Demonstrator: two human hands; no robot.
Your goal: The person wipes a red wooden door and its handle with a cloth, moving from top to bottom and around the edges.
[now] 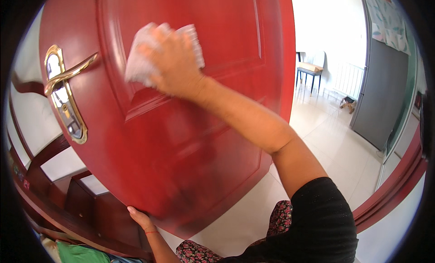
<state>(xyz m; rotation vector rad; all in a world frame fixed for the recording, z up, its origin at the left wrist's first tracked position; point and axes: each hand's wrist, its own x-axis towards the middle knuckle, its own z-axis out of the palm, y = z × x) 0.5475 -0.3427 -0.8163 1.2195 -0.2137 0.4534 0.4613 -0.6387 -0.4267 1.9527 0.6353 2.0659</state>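
A red panelled door (181,140) fills most of the view, its surface glossy with raised mouldings. High on the door, my right hand (174,65) presses a pale whitish cloth (140,59) against the upper panel. The hand and cloth are smeared by motion, and folds of cloth stick out on both sides of the fingers. Low down, my left hand (141,219) grips the door's edge, a red string round its wrist; most of its fingers are hidden. A gold lever handle (72,75) on an ornate plate sits left of the cloth.
Dark reddish wooden furniture (86,204) and green fabric (81,254) lie at lower left. Beyond the door are a pale tiled floor (335,136), a chair (310,69), a white radiator (349,79) and a grey refrigerator (383,90). A red door frame (389,186) runs along the right.
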